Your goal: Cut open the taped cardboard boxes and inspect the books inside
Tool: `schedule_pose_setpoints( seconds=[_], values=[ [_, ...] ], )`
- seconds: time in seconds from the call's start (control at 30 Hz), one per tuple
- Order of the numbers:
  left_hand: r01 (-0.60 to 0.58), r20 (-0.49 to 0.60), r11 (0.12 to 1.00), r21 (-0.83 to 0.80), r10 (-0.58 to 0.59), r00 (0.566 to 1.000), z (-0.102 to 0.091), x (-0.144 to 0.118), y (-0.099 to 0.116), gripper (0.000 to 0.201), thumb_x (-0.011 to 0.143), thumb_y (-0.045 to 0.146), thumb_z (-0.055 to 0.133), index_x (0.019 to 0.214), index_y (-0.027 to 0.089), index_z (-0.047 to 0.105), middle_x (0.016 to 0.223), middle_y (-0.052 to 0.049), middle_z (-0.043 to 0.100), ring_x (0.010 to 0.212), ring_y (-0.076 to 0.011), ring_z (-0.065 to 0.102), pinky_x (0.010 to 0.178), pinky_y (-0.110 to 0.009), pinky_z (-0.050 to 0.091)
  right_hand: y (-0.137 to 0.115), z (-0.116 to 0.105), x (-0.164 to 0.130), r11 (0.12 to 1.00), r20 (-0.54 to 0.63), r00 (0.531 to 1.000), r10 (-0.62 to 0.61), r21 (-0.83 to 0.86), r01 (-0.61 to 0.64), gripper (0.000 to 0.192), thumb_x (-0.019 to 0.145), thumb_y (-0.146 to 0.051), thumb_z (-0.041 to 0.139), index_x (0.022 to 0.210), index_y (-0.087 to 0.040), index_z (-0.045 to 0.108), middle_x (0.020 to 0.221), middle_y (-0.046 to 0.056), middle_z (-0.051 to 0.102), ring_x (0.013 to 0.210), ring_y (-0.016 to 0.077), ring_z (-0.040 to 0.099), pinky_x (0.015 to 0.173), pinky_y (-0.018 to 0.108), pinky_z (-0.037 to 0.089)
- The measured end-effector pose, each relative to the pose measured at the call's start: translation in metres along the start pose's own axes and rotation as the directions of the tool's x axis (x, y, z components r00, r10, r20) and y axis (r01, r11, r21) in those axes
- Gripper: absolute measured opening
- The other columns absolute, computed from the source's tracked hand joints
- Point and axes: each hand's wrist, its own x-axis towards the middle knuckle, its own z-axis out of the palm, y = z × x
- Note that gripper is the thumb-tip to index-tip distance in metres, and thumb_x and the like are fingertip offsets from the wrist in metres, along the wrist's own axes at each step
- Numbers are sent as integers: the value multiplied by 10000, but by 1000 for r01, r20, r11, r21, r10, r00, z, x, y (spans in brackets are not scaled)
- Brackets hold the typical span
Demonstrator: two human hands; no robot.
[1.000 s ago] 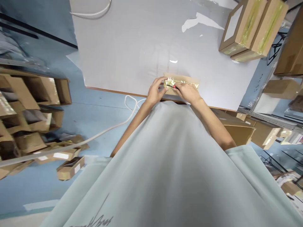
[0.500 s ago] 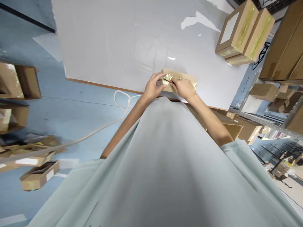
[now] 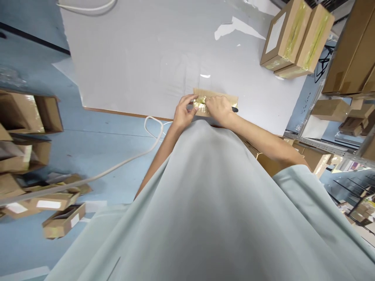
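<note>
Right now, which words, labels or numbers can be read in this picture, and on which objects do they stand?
None can be read.
White label on the taped box: no legible print.
White labels on the floor boxes: too small and blurred.
Small flat box under both hands: no text visible.

The worktop [image 3: 140,58] is plain pale grey-white with a thin orange-brown edge along its near side. On it, at six o'clock, the small cardboard box [image 3: 215,102] is tan brown, its top covered in glossy yellowish tape. The tool [image 3: 234,109] showing past the right hand [image 3: 218,111] is black at its tip. At two o'clock, two taped cartons [image 3: 295,37] are brown with yellow-green tape stripes, one bearing a white label. The floor [image 3: 88,132] is light blue, crossed by a white cable [image 3: 129,158]. The shirt [image 3: 205,210] is pale grey-green. Boxes at eight o'clock [image 3: 63,220] are brown with white labels.
</note>
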Motion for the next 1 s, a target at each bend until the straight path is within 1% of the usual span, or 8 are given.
schedule_pose_setpoints(
  seconds=[0.1,0.17,0.23,0.37,0.47,0.57,0.8,1.0],
  values=[
    [9,-24,1000,-1,-9,1000,0,-3,1,825,979,897,688,1537,291,742,1651,-188,652,1328,-360,740,963,-448,719,44,-11,-31,986,63,994,91,-148,-81,353,1171,-241,546,1275,-106,855,1159,275,862,1220,431,810,1034,556,590],
    [21,-31,1000,0,-21,999,1,-5,5,818,984,892,687,1536,291,734,1647,-186,656,1326,-353,743,995,-452,711,71,-19,-53,968,89,989,121,-233,-97,374,1174,-224,519,1333,-96,832,1166,291,861,1193,418,819,994,507,581],
    [40,-36,999,20,-39,999,5,-6,12,770,1008,861,675,1529,296,718,1632,-172,667,1337,-348,740,1046,-468,696,87,-25,-68,947,139,980,144,-308,-96,391,1171,-178,496,1411,-104,796,1191,281,866,1191,386,829,975,446,571],
    [61,-107,986,152,-45,993,23,4,26,640,1045,772,675,1454,280,672,1609,-179,659,1505,-386,648,1294,-558,553,87,-23,-67,938,197,972,125,-344,-51,423,1157,-89,457,1421,-109,787,1297,265,860,1202,329,842,951,365,570],
    [87,-178,964,253,-42,983,41,16,29,650,1015,764,735,1386,244,613,1573,-226,634,1597,-437,559,1394,-641,413,86,-20,-60,952,184,978,97,-304,-38,388,1177,-151,490,1406,-104,800,1318,282,852,1215,341,838,958,373,584],
    [133,-207,947,294,-72,976,53,21,26,661,1009,798,727,1345,252,563,1522,-229,628,1566,-447,579,1363,-670,439,95,-19,-64,967,185,978,97,-251,-49,356,1180,-209,552,1427,-125,794,1317,274,853,1235,348,828,977,378,592],
    [185,-237,928,323,-110,965,56,17,25,663,1000,831,720,1316,281,527,1435,-176,632,1461,-417,649,1288,-636,524,111,-15,-80,975,199,971,131,-204,-90,394,1118,-54,524,1399,-129,790,1328,250,849,1196,334,841,949,367,584],
    [184,-240,933,310,-110,965,56,19,25,648,988,833,734,1299,304,525,1350,-133,631,1346,-366,671,1241,-563,564,144,0,-74,988,191,982,7,-153,23,472,1137,-59,466,1508,-161,741,1351,219,841,1197,331,820,934,381,537]
  ],
)
